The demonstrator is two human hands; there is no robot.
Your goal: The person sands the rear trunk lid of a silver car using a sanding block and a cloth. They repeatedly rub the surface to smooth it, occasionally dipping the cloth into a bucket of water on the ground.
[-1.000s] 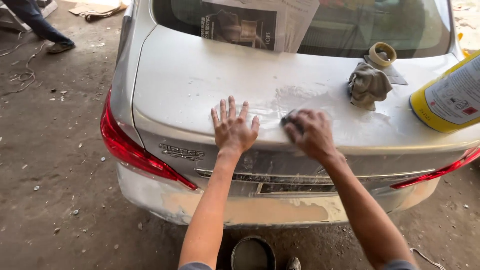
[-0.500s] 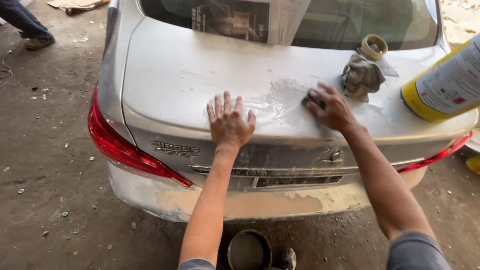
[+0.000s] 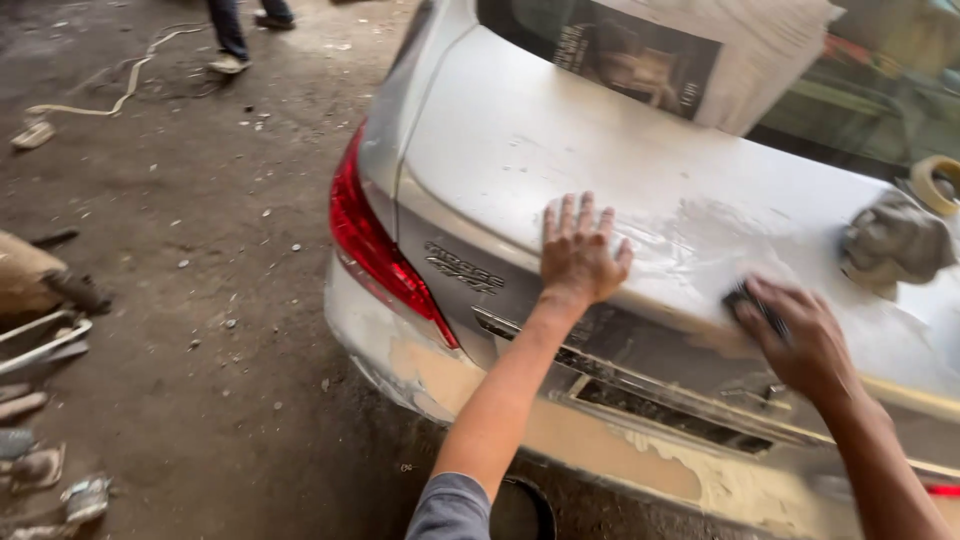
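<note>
- The left hand is lying flat, fingers spread wide, on the white trunk lid near the centre of the frame, gripping nothing.
- The right hand is curling over a small dark sanding block at the lower right, pressing it against the rear edge of the trunk lid, where the surface is looking wet and smeared.
- A crumpled grey rag is sitting on the lid at the right edge, with a roll of masking tape just beside it.
- Newspaper is covering the rear window at the top.
- The red tail light is showing left of centre.
- Another person's legs are standing in the upper left on the dirt floor.
</note>
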